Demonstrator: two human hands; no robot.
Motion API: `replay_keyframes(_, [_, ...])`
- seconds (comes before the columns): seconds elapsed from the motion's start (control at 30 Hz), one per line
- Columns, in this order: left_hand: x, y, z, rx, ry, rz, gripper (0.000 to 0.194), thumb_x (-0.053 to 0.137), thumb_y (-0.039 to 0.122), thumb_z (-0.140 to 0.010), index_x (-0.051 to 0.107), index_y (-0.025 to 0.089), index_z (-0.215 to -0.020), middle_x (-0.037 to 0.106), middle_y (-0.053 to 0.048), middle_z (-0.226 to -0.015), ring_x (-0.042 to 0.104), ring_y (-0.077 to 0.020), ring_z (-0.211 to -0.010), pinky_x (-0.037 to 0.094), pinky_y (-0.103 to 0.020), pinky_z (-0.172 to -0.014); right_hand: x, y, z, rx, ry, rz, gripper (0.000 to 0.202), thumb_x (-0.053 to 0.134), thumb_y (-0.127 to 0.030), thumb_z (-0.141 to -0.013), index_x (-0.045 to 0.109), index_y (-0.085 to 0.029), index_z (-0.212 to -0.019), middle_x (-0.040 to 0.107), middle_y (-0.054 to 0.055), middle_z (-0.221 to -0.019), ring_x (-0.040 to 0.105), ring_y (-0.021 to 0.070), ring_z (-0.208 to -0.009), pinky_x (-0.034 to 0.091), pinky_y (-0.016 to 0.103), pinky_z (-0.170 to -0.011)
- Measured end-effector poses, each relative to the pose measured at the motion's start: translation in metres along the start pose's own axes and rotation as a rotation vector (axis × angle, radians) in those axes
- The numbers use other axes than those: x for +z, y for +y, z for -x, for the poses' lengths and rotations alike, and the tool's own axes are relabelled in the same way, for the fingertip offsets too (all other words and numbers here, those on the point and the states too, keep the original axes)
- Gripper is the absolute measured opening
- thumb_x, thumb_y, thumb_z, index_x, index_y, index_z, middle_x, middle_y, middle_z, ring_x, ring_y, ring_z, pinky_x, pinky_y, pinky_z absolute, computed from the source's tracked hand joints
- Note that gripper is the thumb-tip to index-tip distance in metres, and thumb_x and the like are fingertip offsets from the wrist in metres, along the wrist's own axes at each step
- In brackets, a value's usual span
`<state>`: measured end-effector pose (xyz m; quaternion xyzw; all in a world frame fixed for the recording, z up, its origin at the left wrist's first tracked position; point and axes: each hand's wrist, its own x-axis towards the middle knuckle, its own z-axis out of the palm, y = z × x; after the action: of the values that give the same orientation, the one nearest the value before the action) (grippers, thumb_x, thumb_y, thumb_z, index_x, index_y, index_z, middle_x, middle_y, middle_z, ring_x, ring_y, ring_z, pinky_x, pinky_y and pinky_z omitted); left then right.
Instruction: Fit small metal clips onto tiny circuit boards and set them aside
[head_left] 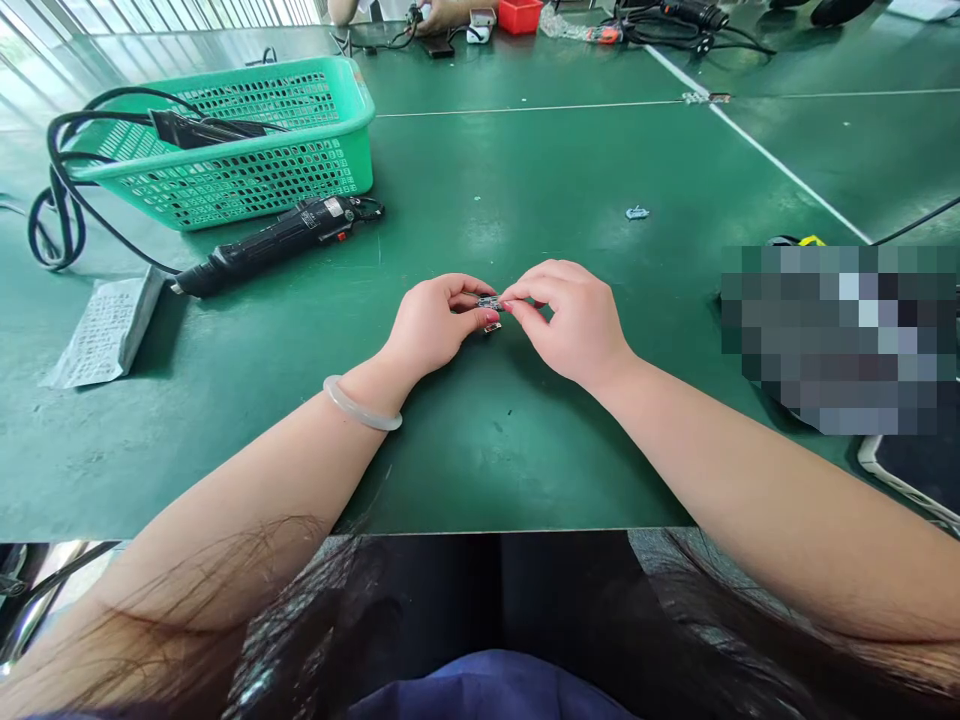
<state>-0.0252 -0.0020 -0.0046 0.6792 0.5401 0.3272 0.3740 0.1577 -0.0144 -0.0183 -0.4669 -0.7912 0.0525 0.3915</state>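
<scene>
Over the middle of the green table, my left hand (435, 322) pinches a small metallic part (489, 302) between thumb and fingers. It is too small to name more closely. My right hand (568, 315) meets it from the right, thumb and index fingertip pressed together at the part's edge; whether something else sits in that pinch I cannot make out. Just below my left thumb shows another small silvery piece (492, 327), partly hidden. A pale bracelet (363, 404) circles my left wrist.
At left stand a green plastic basket (247, 175) with a black corded tool inside, a black electric screwdriver (274, 245) and a wrapped packet (109, 330). A small bluish piece (637, 213) lies beyond my right hand. A blurred dark object (840, 340) is at right. Another person's arm (450, 14) shows at the back.
</scene>
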Motion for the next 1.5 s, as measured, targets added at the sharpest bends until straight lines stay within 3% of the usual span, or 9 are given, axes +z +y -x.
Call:
replay_keyframes(0.1, [0.0, -0.006, -0.004, -0.038, 0.087, 0.078, 0.022, 0.073, 0.027, -0.082, 0.074, 0.018, -0.103, 0.079, -0.004, -0.09, 0.072, -0.0172, -0.083, 0.053, -0.032, -0.083, 0.0, 0.002, -0.001, 0.062, -0.004, -0.011, 0.021, 0.057, -0.017, -0.091, 0.077, -0.021, -0.087, 0.073, 0.006, -0.091, 0.063, 0.0213, -0.083, 0.05, 0.036, -0.074])
replay_keyframes(0.2, [0.0, -0.011, -0.006, -0.056, 0.153, 0.118, 0.023, 0.073, 0.025, -0.082, 0.074, 0.017, -0.104, 0.08, -0.006, -0.093, 0.071, -0.0172, -0.085, 0.054, -0.032, -0.085, 0.005, 0.006, -0.001, 0.103, -0.127, 0.011, 0.017, 0.062, -0.017, -0.089, 0.079, -0.021, -0.086, 0.074, 0.006, -0.091, 0.063, 0.0221, -0.086, 0.05, 0.037, -0.078])
replay_keyframes(0.3, [0.0, -0.011, -0.006, -0.055, 0.164, 0.112, 0.024, 0.073, 0.023, -0.082, 0.075, 0.016, -0.105, 0.08, -0.006, -0.094, 0.071, -0.0168, -0.086, 0.054, -0.033, -0.087, 0.013, 0.009, -0.002, 0.099, -0.232, 0.031, 0.015, 0.066, -0.022, -0.089, 0.081, -0.022, -0.092, 0.075, 0.006, -0.096, 0.062, 0.0237, -0.092, 0.049, 0.039, -0.083])
replay_keyframes(0.5, [0.0, -0.005, -0.004, -0.059, 0.146, 0.075, 0.023, 0.073, 0.022, -0.082, 0.075, 0.016, -0.104, 0.08, -0.006, -0.094, 0.071, -0.0163, -0.086, 0.054, -0.032, -0.086, 0.019, 0.007, -0.006, 0.082, -0.305, 0.069, 0.019, 0.064, -0.021, -0.092, 0.083, -0.026, -0.094, 0.074, 0.006, -0.097, 0.058, 0.023, -0.09, 0.046, 0.039, -0.084])
replay_keyframes(0.93, [0.001, -0.008, -0.005, -0.049, 0.116, 0.038, 0.023, 0.075, 0.025, -0.081, 0.076, 0.018, -0.103, 0.079, -0.006, -0.094, 0.071, -0.0183, -0.088, 0.053, -0.034, -0.087, 0.01, 0.007, -0.011, 0.194, -0.374, 0.039, 0.015, 0.064, -0.016, -0.091, 0.076, -0.019, -0.082, 0.07, 0.006, -0.089, 0.058, 0.0221, -0.092, 0.043, 0.036, -0.08])
replay_keyframes(1.13, [0.0, -0.007, -0.005, -0.049, 0.101, 0.045, 0.023, 0.075, 0.024, -0.081, 0.076, 0.018, -0.103, 0.079, -0.006, -0.097, 0.071, -0.0179, -0.09, 0.054, -0.034, -0.088, 0.008, 0.01, -0.012, 0.245, -0.361, 0.006, 0.019, 0.06, -0.018, -0.091, 0.075, -0.018, -0.079, 0.07, 0.006, -0.087, 0.059, 0.0188, -0.081, 0.044, 0.034, -0.074])
replay_keyframes(1.5, [0.0, -0.005, -0.004, -0.053, 0.082, 0.056, 0.023, 0.076, 0.027, -0.08, 0.076, 0.02, -0.102, 0.079, -0.007, -0.098, 0.073, -0.0194, -0.092, 0.055, -0.034, -0.089, -0.001, 0.019, -0.006, 0.234, -0.372, -0.048, 0.012, 0.071, -0.019, -0.084, 0.081, -0.025, -0.085, 0.07, 0.002, -0.088, 0.057, 0.0168, -0.077, 0.044, 0.034, -0.072])
